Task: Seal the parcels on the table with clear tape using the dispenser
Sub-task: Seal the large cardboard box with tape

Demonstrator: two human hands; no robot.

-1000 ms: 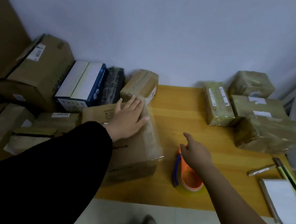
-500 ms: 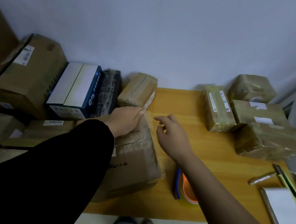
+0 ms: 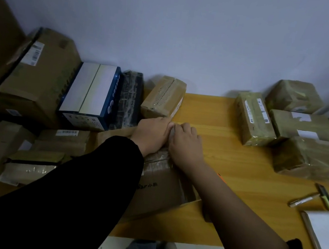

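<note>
A: Where's the parcel?
B: Brown cardboard parcel (image 3: 157,184) lies on the table (image 3: 229,149), right under the fingers & running back toward the person. Clear tape (image 3: 158,158) sits crinkled on its top, just behind the fingers.
A: Hands?
B: Both at its far end, touching each other. L hand (image 3: 152,132): fingers pressed together, lying on the top w/ tips at the far edge. R hand (image 3: 186,144): knuckles up, fingers bent & close together, tips down at the same edge, next to the L fingertips. Pinching tape or just pressing, can't tell.
A: Dispenser?
B: Mostly hidden under the R forearm. Only an orange sliver of the dispenser (image 3: 219,175) shows, nearer than the fingers & to their right.
A: Around them?
B: Small brown box (image 3: 163,97) just past the fingertips. Left of the fingers, in a row by the wall: black wrapped box (image 3: 130,101), blue & white box (image 3: 92,94), big cardboard box (image 3: 35,78). Nearer than the fingers on the left, beside the black sleeve (image 3: 80,186): flat parcels (image 3: 61,140), one w/ a barcode label. Right of the fingers, well apart: tape-wrapped parcels (image 3: 299,129) bunched together. Nearer than those: a pen (image 3: 304,200) & a notebook (image 3: 325,231) by the table edge.
</note>
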